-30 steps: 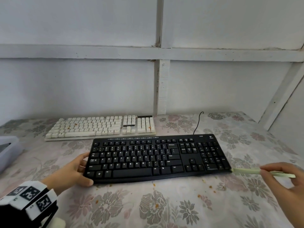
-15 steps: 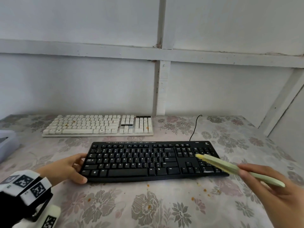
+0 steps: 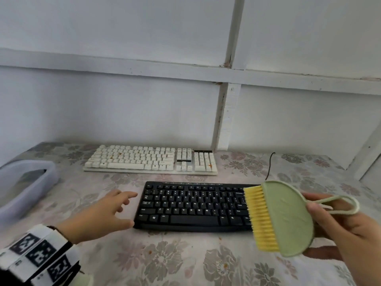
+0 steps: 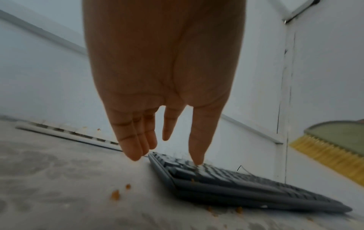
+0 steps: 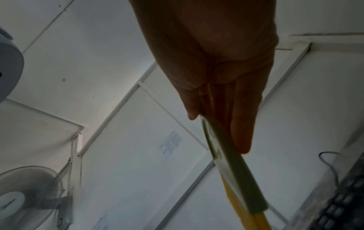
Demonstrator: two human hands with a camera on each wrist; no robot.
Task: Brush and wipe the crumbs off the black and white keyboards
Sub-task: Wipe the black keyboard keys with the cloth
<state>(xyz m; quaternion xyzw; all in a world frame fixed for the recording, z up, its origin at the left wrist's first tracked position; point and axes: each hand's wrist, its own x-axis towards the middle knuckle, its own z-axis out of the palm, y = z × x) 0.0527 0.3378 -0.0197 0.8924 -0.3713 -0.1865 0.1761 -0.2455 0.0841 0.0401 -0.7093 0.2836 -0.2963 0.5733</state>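
Observation:
The black keyboard [image 3: 193, 206] lies in front of me on the flowered tablecloth [image 3: 165, 261]. Behind it, the white keyboard [image 3: 150, 159] carries orange crumbs. My right hand [image 3: 342, 230] pinches a green half-round brush [image 3: 288, 217] with yellow bristles [image 3: 259, 217], lifted over the black keyboard's right end and hiding it. The left hand [image 3: 107, 215] hovers just left of the black keyboard, fingers spread and empty; the left wrist view shows its fingers [image 4: 135, 140] straight, above the black keyboard's [image 4: 236, 182] left edge. In the right wrist view the brush [image 5: 232, 163] is edge-on between thumb and fingers.
A translucent plastic tub [image 3: 24, 186] stands at the table's left edge. Orange crumbs [image 4: 116, 194] lie on the cloth before the black keyboard. A black cable [image 3: 270, 166] runs back to the wall. A fan [image 5: 29, 196] shows in the right wrist view.
My right hand raised the brush from the keyboard's right end and turned it flat-side toward me. The left hand let go of the keyboard's left edge and opened beside it.

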